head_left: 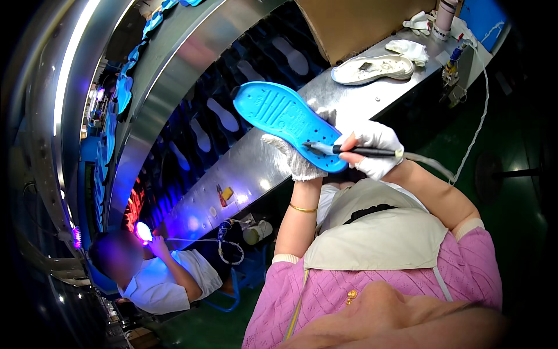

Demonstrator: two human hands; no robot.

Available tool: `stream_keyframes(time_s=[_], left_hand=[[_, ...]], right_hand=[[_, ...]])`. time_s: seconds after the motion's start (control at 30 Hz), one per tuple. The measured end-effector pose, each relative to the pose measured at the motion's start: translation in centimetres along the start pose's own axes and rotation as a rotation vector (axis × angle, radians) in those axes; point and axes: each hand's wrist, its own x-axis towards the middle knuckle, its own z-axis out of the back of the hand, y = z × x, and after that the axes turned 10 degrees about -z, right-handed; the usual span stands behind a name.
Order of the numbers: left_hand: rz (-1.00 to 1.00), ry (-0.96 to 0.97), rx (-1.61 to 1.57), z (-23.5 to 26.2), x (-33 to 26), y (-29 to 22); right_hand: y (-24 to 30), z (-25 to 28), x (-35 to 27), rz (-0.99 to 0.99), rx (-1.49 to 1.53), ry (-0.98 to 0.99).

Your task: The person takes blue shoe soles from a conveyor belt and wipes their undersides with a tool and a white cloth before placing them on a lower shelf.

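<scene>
A bright blue shoe sole (276, 110) is held up in front of me, tilted, its ribbed and hole-dotted face toward me. My left hand (295, 160), in a white knit glove, is closed round the sole from below; its fingertips show past the far edge. In my gloved right hand (375, 145), with bare fingertips, is a black-handled brush (366, 152). The brush's pale tip touches the sole near its heel end. A clear tube (430, 163) runs from the back of the handle.
Beyond the metal ledge (250, 154), a dark conveyor carries several soles (222, 114). A white shoe upper (372, 70), a crumpled glove (407, 51) and a cardboard box (360, 23) are at the far right. A co-worker (174, 279) sits at left with a glowing sole; a small red tool (221, 196) lies between us.
</scene>
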Motion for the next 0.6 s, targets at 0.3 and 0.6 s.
stream_keyframes(time_s=[0.3, 0.6], left_hand=[[-0.102, 0.332, -0.156, -2.9, 1.3, -1.4], [-0.101, 0.386, -0.106, -2.5, 2.6, -1.9]], right_hand=[[-0.2, 0.3, 0.2, -0.356, 0.234, -0.029], [0.0, 0.7, 1.2, -0.451, 0.594, 0.048]])
